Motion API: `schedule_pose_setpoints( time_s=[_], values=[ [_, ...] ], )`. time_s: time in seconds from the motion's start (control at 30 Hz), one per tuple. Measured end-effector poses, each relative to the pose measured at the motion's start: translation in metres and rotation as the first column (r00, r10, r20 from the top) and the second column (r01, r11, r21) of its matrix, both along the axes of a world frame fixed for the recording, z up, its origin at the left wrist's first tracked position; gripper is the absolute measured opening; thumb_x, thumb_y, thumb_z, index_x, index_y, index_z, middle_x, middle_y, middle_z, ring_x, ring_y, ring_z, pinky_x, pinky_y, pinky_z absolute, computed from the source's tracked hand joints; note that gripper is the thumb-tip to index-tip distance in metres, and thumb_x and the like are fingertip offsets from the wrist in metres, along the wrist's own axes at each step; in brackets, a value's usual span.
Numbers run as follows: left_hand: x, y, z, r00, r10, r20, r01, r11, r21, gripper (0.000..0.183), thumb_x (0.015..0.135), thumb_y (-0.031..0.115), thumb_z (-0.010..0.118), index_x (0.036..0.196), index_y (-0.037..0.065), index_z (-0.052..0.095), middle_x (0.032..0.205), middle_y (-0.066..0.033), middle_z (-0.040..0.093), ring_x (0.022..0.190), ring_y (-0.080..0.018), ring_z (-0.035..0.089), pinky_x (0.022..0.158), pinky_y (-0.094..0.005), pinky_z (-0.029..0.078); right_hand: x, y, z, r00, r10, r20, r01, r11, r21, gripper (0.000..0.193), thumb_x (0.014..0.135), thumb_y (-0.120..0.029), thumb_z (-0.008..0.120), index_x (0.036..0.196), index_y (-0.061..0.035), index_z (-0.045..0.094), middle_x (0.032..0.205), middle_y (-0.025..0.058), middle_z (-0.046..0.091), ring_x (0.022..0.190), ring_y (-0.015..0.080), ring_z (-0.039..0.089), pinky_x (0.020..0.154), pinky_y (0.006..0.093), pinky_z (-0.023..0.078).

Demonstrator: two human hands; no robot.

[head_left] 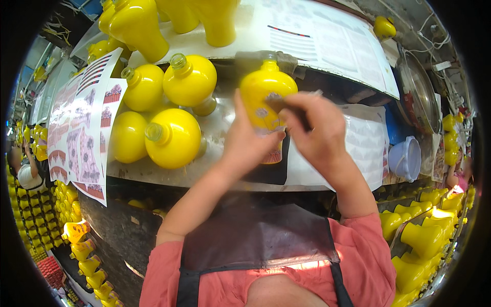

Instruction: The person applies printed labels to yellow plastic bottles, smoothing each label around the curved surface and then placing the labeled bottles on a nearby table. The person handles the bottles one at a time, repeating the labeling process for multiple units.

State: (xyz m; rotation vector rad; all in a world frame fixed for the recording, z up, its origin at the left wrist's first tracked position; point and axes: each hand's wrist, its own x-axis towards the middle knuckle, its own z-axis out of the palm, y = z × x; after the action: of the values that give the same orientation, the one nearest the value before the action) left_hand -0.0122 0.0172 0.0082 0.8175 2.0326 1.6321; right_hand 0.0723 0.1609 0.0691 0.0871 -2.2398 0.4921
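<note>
A glossy yellow vase point(266, 82) with a clear glass neck lies on the bench in front of me, its neck pointing away. Grey flower decals point(261, 112) show on its side, and a reddish patterned band point(273, 155) runs around its near end. My left hand point(248, 135) grips the vase along its left side, thumb across the lower part. Over the right side of the vase, my right hand point(317, 123) is closed on a small dark flat piece point(276, 104), partly hidden by the fingers and touching the decal area. Under the vase lies a dark cloth point(280, 174).
Several yellow vases point(174, 138) stand to the left, beside hanging decal sheets point(82, 128). More decal sheets point(358, 148) lie at the right, near a pale blue bucket point(405, 158). A white raised shelf point(327, 41) holds yellow vases point(138, 28) and printed sheets at the back.
</note>
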Motion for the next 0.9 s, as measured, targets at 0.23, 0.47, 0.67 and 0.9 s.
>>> schedule_pose_setpoints(
  time_s=[0.23, 0.47, 0.67, 0.9],
  values=[
    [0.002, -0.001, 0.001, 0.993, 0.032, -0.115, -0.045, 0.992, -0.116, 0.12, 0.074, 0.026, 0.086, 0.154, -0.012, 0.006, 0.129, -0.0306, 0.059, 0.117, -0.0436, 0.062, 0.099, -0.0443, 0.05, -0.003, 0.012, -0.009, 0.929, -0.367, 0.042, 0.366, 0.9, -0.236, 0.028, 0.087, -0.013, 0.077, 0.11, -0.0052, 0.063, 0.092, 0.0138, 0.069, 0.075, 0.0298, 0.068, 0.066, 0.0379, 0.054],
    [-0.002, -0.004, -0.006, 1.0, -0.016, -0.019, 0.016, 0.999, -0.029, 0.118, 0.077, 0.026, 0.083, 0.155, -0.011, 0.002, 0.131, -0.0319, 0.057, 0.119, -0.0437, 0.06, 0.101, -0.044, 0.049, 0.013, 0.002, -0.049, 0.976, -0.217, 0.006, 0.212, 0.944, -0.254, 0.032, 0.086, -0.011, 0.08, 0.112, -0.0038, 0.063, 0.093, 0.0129, 0.069, 0.073, 0.0251, 0.068, 0.066, 0.0326, 0.054],
    [-0.002, -0.009, -0.02, 0.991, -0.044, -0.126, 0.036, 0.997, -0.071, 0.112, 0.084, 0.032, 0.076, 0.157, -0.01, 0.001, 0.136, -0.0306, 0.052, 0.126, -0.0431, 0.053, 0.107, -0.047, 0.042, 0.0, 0.018, -0.058, 0.956, -0.278, -0.097, 0.252, 0.943, -0.218, 0.032, 0.087, -0.014, 0.08, 0.112, -0.0038, 0.063, 0.097, 0.0125, 0.069, 0.079, 0.0248, 0.068, 0.07, 0.0322, 0.055],
    [0.002, -0.032, -0.017, 0.951, -0.187, -0.245, 0.131, 0.965, -0.227, 0.11, 0.075, 0.038, 0.081, 0.155, -0.006, 0.019, 0.14, -0.0298, 0.048, 0.126, -0.048, 0.047, 0.111, -0.0562, 0.028, 0.007, 0.012, -0.012, 0.998, -0.042, 0.043, 0.054, 0.942, -0.331, 0.025, 0.084, -0.006, 0.079, 0.106, -0.0047, 0.068, 0.092, 0.0111, 0.071, 0.073, 0.0232, 0.069, 0.068, 0.0334, 0.055]
  ],
)
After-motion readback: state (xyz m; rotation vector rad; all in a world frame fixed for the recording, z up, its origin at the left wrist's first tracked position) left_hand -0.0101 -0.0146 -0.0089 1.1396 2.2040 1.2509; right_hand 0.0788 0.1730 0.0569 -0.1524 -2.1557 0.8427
